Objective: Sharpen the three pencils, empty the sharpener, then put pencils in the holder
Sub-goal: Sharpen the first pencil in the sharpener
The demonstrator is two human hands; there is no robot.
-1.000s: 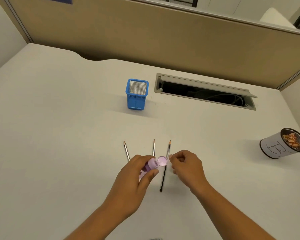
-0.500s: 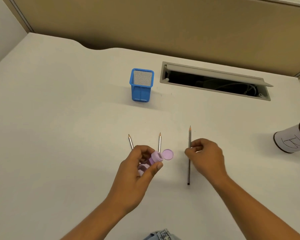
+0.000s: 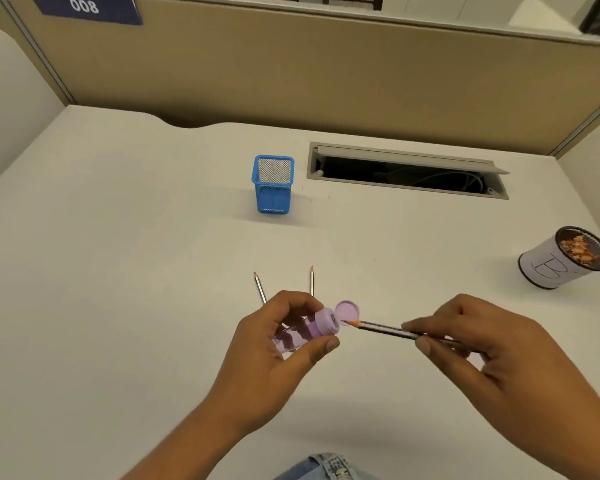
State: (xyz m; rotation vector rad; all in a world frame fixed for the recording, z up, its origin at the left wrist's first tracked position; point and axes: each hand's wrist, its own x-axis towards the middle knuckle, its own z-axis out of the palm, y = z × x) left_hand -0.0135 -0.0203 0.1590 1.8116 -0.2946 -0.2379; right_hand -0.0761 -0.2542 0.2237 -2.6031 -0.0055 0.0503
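the first sharpening step looked in hand. the left hand [image 3: 274, 344] was curled around the translucent purple sharpener [image 3: 307, 331], its round lid [image 3: 347, 311] flipped open. the right hand [image 3: 478, 344] pinched a slim dark pencil [image 3: 385, 330], tip just at the sharpener's mouth. next called for seating the tip, then twisting. two pencils [image 3: 311, 280] lay on the smooth white counter [image 3: 118, 271]; the blue mesh holder [image 3: 274, 184] stood beyond.

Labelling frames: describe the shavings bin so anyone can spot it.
Go to the white desk's right edge, past the open cable hatch. The white cylindrical cup stands there, hand-marked "B", with pencil shavings inside, unlike the blue mesh pencil holder mid-desk.
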